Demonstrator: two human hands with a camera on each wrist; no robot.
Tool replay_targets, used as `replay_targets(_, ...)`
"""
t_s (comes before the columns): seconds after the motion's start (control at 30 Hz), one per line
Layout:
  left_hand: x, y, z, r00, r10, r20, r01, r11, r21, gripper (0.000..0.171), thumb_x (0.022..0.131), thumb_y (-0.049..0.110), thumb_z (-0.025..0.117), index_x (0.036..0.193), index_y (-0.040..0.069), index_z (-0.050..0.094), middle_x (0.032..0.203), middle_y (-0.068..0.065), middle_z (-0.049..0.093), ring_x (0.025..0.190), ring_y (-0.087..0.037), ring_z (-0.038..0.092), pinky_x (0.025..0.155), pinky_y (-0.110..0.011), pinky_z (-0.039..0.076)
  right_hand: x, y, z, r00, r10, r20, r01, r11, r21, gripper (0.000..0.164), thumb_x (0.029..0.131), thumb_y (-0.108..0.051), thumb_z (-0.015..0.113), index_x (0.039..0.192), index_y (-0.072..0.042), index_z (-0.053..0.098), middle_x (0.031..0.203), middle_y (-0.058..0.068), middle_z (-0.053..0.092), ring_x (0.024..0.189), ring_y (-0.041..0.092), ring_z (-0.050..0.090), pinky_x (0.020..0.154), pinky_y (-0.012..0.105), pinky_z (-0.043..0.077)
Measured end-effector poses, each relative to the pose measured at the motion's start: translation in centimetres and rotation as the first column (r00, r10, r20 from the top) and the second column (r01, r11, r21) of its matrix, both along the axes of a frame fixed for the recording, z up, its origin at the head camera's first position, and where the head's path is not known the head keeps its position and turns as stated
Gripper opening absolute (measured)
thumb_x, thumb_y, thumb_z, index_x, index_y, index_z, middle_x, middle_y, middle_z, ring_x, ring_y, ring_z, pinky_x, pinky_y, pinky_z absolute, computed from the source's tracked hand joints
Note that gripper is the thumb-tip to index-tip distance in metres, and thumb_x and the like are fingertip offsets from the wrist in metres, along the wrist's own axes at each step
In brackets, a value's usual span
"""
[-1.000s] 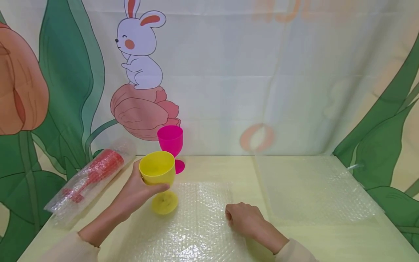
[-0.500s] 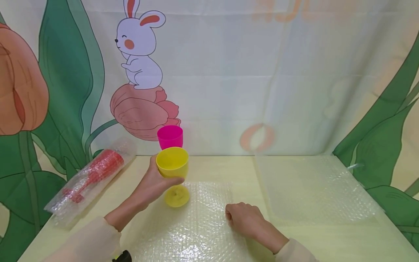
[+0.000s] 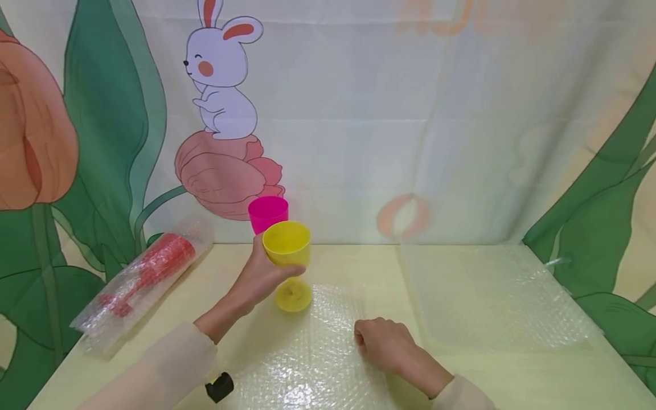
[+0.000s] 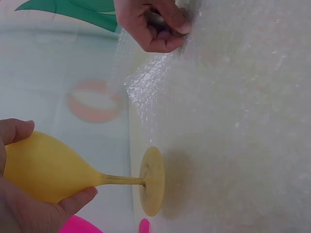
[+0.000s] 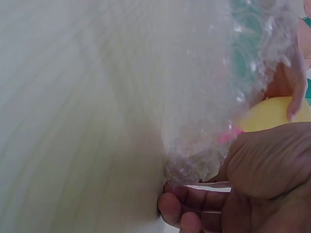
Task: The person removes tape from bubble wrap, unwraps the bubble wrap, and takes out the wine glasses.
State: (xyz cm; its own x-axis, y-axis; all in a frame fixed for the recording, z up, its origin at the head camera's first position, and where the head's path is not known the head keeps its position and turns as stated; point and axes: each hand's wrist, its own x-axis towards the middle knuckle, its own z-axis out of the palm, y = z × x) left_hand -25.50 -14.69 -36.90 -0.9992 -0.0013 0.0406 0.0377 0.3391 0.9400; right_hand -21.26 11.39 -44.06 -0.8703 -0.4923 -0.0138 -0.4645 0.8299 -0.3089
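Note:
My left hand (image 3: 263, 273) grips a yellow plastic goblet (image 3: 287, 239) round its bowl, upright. The goblet's round foot (image 4: 153, 182) hangs close over a sheet of bubble wrap (image 3: 328, 341), its shadow on the sheet. At the sheet's right edge my right hand (image 3: 384, 344) has curled fingers. The left wrist view shows its thumb and fingers pinching the wrap's edge. Bunched wrap (image 5: 194, 160) shows at those fingers in the right wrist view. Behind the yellow goblet a magenta goblet (image 3: 268, 212) stands, its lower part hidden.
On the left lies a red goblet (image 3: 154, 265) rolled in bubble wrap. Another bubble wrap sheet (image 3: 497, 302) lies flat on the right of the pale table (image 3: 517, 381). A printed rabbit curtain (image 3: 333, 114) closes off the back. A black device (image 3: 219, 387) sits by the left sleeve.
My left hand has carried the yellow goblet to the right and away from me, over the bubble wrap and partly in front of the magenta goblet. The right hand stays put.

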Motion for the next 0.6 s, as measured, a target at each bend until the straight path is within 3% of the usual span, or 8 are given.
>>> replay_targets(0.27,-2.0,1.8,-0.5,1.000,0.008,-0.019,-0.007,1.000,0.018,0.090,0.083,0.013,0.081,0.151,0.010,0.022,0.136,-0.013,0.050,0.124,-0.033,0.052,0.112,-0.056,0.038,0.0,0.1,-0.1,1.000,-0.001,-0.010,0.001,1.000,-0.003,0.020,0.091,0.000,0.068,0.081,-0.016,0.061,0.073,-0.007,0.056,0.061,0.012,0.046,0.050,0.034,0.042)
replay_targets(0.6,-3.5,3.3,-0.8,0.999,0.016,-0.042,-0.014,0.998,0.053,0.090,0.083,0.013,0.081,0.150,0.009,0.022,0.135,-0.013,0.049,0.121,-0.033,0.052,0.110,-0.055,0.041,0.0,0.0,0.0,1.000,-0.016,-0.011,0.016,1.000,0.010,0.019,0.090,-0.001,0.068,0.081,-0.017,0.062,0.074,-0.007,0.058,0.061,0.013,0.048,0.050,0.036,0.043)
